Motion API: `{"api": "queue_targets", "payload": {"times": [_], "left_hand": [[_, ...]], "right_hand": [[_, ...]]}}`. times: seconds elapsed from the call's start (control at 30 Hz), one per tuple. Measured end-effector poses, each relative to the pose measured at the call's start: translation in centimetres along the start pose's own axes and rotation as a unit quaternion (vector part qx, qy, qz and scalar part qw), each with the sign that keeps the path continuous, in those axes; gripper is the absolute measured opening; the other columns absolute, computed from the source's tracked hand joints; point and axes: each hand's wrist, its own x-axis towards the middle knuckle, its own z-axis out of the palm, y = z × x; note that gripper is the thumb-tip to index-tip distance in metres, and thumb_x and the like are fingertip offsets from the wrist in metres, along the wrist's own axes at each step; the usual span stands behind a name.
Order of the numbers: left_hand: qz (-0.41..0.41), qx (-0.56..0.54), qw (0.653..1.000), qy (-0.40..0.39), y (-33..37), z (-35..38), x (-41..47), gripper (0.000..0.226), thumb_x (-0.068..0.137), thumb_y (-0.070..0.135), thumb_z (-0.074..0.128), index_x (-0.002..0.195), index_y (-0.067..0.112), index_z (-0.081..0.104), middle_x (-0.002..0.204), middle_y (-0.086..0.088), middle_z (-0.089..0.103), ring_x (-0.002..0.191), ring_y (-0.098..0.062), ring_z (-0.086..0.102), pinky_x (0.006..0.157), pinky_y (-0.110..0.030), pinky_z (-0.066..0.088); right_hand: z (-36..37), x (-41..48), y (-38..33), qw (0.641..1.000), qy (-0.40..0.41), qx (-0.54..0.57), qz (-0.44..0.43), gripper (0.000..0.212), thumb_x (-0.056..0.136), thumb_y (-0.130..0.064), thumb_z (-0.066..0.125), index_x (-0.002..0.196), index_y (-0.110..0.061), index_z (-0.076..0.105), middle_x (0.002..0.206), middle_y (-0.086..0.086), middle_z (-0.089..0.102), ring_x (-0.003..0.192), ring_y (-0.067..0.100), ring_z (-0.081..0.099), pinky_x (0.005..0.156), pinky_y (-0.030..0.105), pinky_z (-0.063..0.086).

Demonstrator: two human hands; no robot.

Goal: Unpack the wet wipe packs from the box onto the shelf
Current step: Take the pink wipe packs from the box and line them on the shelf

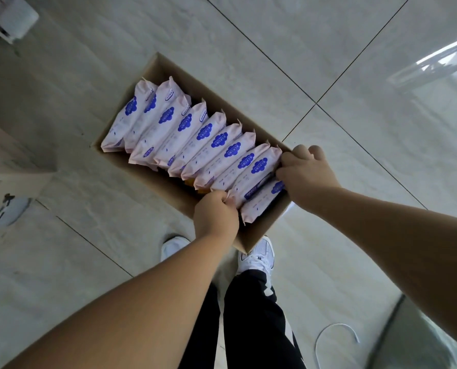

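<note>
Hands (216, 214) (306, 173) apparently pinch opposite ends of pack (254, 173) in box (262, 230)

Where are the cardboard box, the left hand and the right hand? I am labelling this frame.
cardboard box (166, 67): head view, far inner wall.
left hand (215, 218): head view, back of the hand.
right hand (308, 173): head view, back of the hand.

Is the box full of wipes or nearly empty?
Nearly full. A row of pink packs fills the cardboard box from end to end. Both hands grip packs at the near end.
</note>
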Motion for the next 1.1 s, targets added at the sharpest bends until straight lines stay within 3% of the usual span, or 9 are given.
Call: {"api": "queue_targets", "payload": {"times": [0.1, 0.27, 0.37, 0.5, 0.57, 0.7, 0.83, 0.9, 1.1], "left_hand": [[0.083, -0.034, 0.995, 0.051, 0.0, -1.7, -0.8, 0.02, 0.093, 0.025, 0.067, 0.081, 0.011, 0.063, 0.094, -0.008, 0.062, 0.081, -0.028, 0.056, 0.071, -0.032, 0.043], [0.118, -0.093, 0.988, 0.037, 2.9, -9.8, -4.5, 0.01, 0.101, 0.022, 0.057, 0.094, 0.015, 0.053, 0.084, 0.006, 0.056, 0.079, -0.02, 0.051, 0.064, -0.027, 0.03], [0.143, -0.103, 0.984, 0.034, 5.7, -16.1, -6.8, 0.011, 0.101, 0.022, 0.056, 0.094, 0.016, 0.051, 0.08, 0.006, 0.056, 0.075, -0.018, 0.051, 0.062, -0.03, 0.034], [0.174, -0.15, 0.973, 0.034, 12.0, -26.3, -11.4, 0.016, 0.1, 0.021, 0.058, 0.084, 0.02, 0.053, 0.071, 0.01, 0.055, 0.064, -0.004, 0.049, 0.06, -0.02, 0.039], [0.17, -0.207, 0.963, 0.032, 15.2, -31.7, -14.4, 0.015, 0.093, 0.031, 0.06, 0.081, 0.024, 0.054, 0.072, 0.012, 0.064, 0.066, 0.0, 0.058, 0.067, -0.029, 0.048], [0.202, -0.262, 0.943, 0.036, 20.5, -41.7, -21.4, 0.015, 0.09, 0.041, 0.058, 0.085, 0.027, 0.058, 0.088, -0.007, 0.07, 0.084, -0.024, 0.067, 0.081, -0.054, 0.055], [0.24, -0.318, 0.915, 0.062, 23.6, -50.3, -29.5, 0.023, 0.088, 0.04, 0.06, 0.079, 0.02, 0.051, 0.08, -0.023, 0.057, 0.075, -0.024, 0.054, 0.072, -0.044, 0.044], [0.256, -0.329, 0.905, 0.084, 23.6, -54.4, -33.3, 0.026, 0.089, 0.039, 0.062, 0.083, 0.016, 0.052, 0.084, -0.028, 0.06, 0.077, -0.025, 0.056, 0.073, -0.047, 0.046], [0.27, -0.399, 0.858, 0.177, 20.0, -66.5, -43.0, 0.019, 0.102, 0.014, 0.055, 0.083, 0.014, 0.055, 0.068, 0.002, 0.064, 0.062, -0.014, 0.059, 0.056, -0.025, 0.047]], "right_hand": [[-2.4, -0.6, -0.4, 0.998, -0.038, 0.043, -0.038, 0.013, 0.077, -0.006, 0.065, 0.083, -0.015, 0.073, 0.095, 0.005, 0.063, 0.101, 0.034, 0.054, 0.085, 0.041, 0.045], [-10.2, -3.5, -1.5, 0.967, -0.144, 0.21, -0.011, 0.019, 0.09, -0.012, 0.054, 0.105, -0.015, 0.066, 0.103, 0.004, 0.066, 0.098, 0.029, 0.061, 0.07, 0.027, 0.043], [-16.7, -6.6, -1.4, 0.943, -0.12, 0.31, -0.01, 0.007, 0.092, -0.013, 0.056, 0.096, -0.013, 0.063, 0.086, 0.001, 0.062, 0.081, 0.022, 0.054, 0.063, 0.027, 0.035], [-28.3, -11.1, -1.1, 0.882, -0.052, 0.467, 0.022, 0.043, 0.093, -0.01, 0.06, 0.065, -0.043, 0.057, 0.06, -0.021, 0.056, 0.057, 0.001, 0.049, 0.052, 0.011, 0.035], [-33.9, -13.4, -0.8, 0.86, -0.017, 0.509, 0.038, 0.036, 0.094, -0.019, 0.064, 0.064, -0.033, 0.052, 0.059, -0.014, 0.05, 0.056, 0.006, 0.043, 0.05, 0.016, 0.033], [-45.6, -17.4, -0.7, 0.822, 0.042, 0.567, 0.001, 0.032, 0.093, -0.028, 0.07, 0.067, -0.028, 0.051, 0.064, -0.006, 0.051, 0.06, 0.013, 0.048, 0.058, 0.031, 0.038], [-56.8, -20.7, -2.8, 0.8, 0.084, 0.589, -0.079, 0.024, 0.09, -0.031, 0.073, 0.07, -0.035, 0.062, 0.072, -0.004, 0.069, 0.069, 0.018, 0.065, 0.065, 0.038, 0.049], [-61.9, -22.1, -4.8, 0.783, 0.085, 0.603, -0.124, 0.023, 0.089, -0.03, 0.073, 0.069, -0.038, 0.065, 0.071, -0.012, 0.07, 0.068, 0.007, 0.065, 0.065, 0.029, 0.049], [-73.8, -24.3, -13.2, 0.764, 0.041, 0.597, -0.241, 0.021, 0.089, -0.019, 0.074, 0.071, -0.019, 0.064, 0.082, 0.004, 0.073, 0.081, 0.02, 0.069, 0.073, 0.037, 0.051]]}}
